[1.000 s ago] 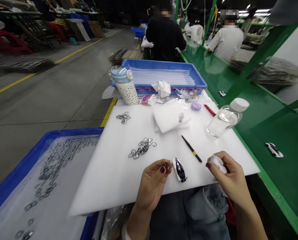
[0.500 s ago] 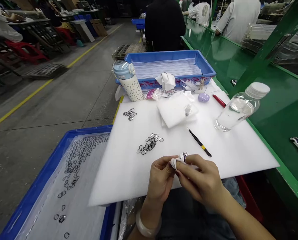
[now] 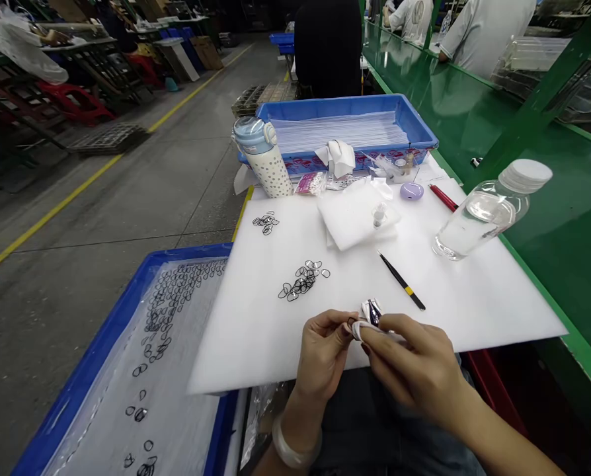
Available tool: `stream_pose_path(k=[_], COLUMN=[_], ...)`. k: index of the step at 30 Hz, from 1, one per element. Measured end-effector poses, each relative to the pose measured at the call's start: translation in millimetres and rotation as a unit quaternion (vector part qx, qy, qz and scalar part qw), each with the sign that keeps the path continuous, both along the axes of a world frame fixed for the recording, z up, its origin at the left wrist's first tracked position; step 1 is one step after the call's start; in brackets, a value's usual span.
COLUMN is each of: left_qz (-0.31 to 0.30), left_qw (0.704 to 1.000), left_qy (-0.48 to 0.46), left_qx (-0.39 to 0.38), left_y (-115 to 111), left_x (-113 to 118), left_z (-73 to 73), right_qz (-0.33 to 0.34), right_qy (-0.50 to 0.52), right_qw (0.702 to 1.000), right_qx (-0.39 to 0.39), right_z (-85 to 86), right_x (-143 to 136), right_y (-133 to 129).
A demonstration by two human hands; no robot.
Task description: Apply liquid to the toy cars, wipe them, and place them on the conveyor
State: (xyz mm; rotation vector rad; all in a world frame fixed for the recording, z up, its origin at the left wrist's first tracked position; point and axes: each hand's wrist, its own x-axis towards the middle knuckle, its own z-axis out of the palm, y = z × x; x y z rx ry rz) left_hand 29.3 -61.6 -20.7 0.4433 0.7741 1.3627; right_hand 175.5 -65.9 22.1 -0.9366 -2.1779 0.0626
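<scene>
Close together over the near edge of a white foam sheet [image 3: 256, 344], my two hands meet at the fingertips. My left hand [image 3: 320, 360] pinches a small black oval ring [image 3: 351, 322] between thumb and forefinger. A white cloth [image 3: 359, 330] is wrapped about the fingertips of my right hand [image 3: 419, 360], which presses it against the ring. A loose end of cloth with a dark patch sticks up above the right fingers. Farther up the sheet lie a pile of black rings [image 3: 303, 283], a smaller group of rings [image 3: 266, 223] and black tweezers [image 3: 401, 280].
At the left, a blue tray [image 3: 141, 264] holds many rings on a white liner. A clear bottle [image 3: 491, 208], folded foam pieces [image 3: 357, 215], a purple case [image 3: 411, 191] and a dotted tumbler [image 3: 268, 165] stand around the sheet. A blue bin [image 3: 345, 106] sits behind; people work beyond.
The view has turned slightly, so the scene sits a little farther right. The black ring now shows at my left fingertips, and more of the cloth's dark patch is visible.
</scene>
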Motion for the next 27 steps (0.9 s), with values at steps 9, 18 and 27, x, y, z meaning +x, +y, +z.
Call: stream_pose_path(k=[9,18,27], left_qz=[0.002,-0.003,0.001], left_qw=[0.998,0.972,0.974], left_qy=[0.046,0.159,0.138], left_qx=[0.047,0.173,0.18], left_y=[2.6,-3.9,-5.6], left_x=[1.8,-1.1,-3.2], left_z=[-2.7,-8.3,-7.7], right_qz=[-0.027,0.064,0.052], right_qy=[0.095,0.356,0.448], right_qw=[0.992,0.771,0.702], right_qx=[-0.073,-0.523,-0.551], right_z=[-3.3,-5.8,-10.1], right_x=[18.5,2.5,-16.7], right_y=[-5.2,9.7,2.2])
